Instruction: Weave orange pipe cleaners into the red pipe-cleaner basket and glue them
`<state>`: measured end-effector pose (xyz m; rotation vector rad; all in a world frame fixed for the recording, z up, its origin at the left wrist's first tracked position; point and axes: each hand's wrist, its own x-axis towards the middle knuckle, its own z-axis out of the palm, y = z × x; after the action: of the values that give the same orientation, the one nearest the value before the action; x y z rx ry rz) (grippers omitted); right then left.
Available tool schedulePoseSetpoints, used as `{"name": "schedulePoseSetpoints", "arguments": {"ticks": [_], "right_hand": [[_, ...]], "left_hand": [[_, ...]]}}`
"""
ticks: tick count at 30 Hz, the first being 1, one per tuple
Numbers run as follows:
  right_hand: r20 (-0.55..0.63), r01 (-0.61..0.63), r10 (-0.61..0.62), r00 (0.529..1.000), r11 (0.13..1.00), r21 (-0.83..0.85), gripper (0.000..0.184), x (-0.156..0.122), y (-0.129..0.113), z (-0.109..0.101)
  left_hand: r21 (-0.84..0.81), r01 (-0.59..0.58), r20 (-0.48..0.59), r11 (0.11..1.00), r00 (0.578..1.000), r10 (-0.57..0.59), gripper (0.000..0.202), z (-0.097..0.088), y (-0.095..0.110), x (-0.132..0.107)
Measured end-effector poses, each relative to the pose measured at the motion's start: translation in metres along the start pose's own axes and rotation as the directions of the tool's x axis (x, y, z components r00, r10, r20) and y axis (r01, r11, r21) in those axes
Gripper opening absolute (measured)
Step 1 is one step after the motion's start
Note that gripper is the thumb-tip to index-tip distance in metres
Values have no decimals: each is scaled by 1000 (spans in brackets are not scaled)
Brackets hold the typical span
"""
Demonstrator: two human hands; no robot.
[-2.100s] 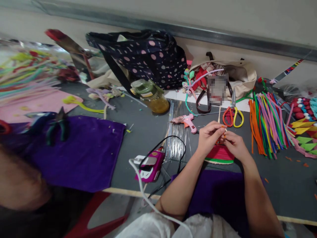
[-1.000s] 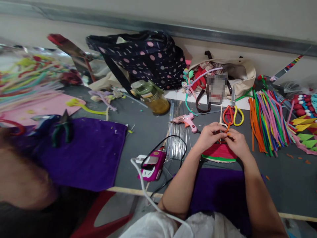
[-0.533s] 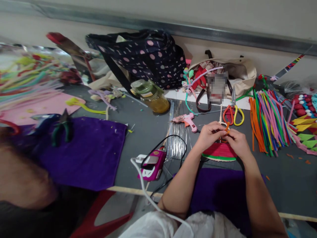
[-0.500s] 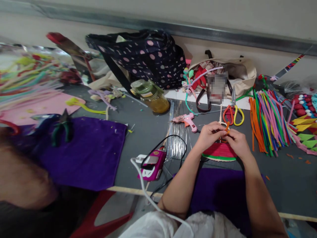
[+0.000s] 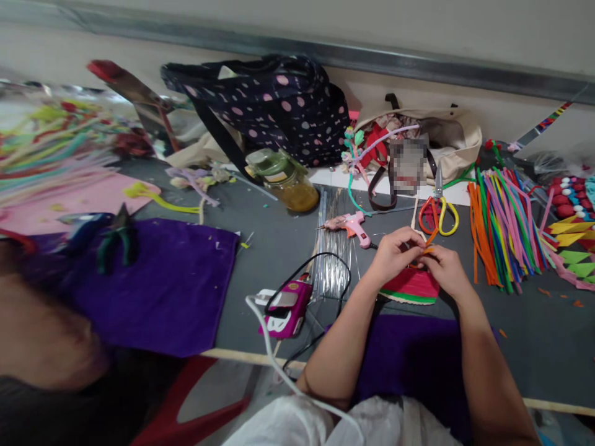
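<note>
Orange strip (image 5: 433,238); pink, green-banded piece (image 5: 409,286); navy, pink-dotted bag (image 5: 274,118).

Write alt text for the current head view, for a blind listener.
A person's left hand and right hand pinch a thin orange strip close to a red piece with a green edge, on a grey table. Beyond lie red-and-yellow-handled scissors, with a bundle of colorful strips to the right and a pink glue gun to the left.

One head-worn view, which looked forward and down from above the lap (image 5: 395,426), the hands (image 5: 394,255) near and right of centre, the bench (image 5: 267,248) running across, the wall (image 5: 395,21) beyond.
</note>
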<state>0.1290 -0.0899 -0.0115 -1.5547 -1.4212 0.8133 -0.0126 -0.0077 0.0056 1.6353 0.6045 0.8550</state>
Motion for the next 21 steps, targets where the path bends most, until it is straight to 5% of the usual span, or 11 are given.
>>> {"name": "schedulePoseSetpoints", "arguments": {"ticks": [9, 21], "right_hand": [[-53, -124, 143, 988, 955, 269, 30, 1, 0, 2], [-96, -89, 103, 990, 986, 142, 22, 0, 1, 0]], "left_hand": [[-57, -69, 154, 996, 985, 77, 14, -2, 1, -3], [-40, -54, 118, 998, 991, 59, 15, -1, -1, -1]]}}
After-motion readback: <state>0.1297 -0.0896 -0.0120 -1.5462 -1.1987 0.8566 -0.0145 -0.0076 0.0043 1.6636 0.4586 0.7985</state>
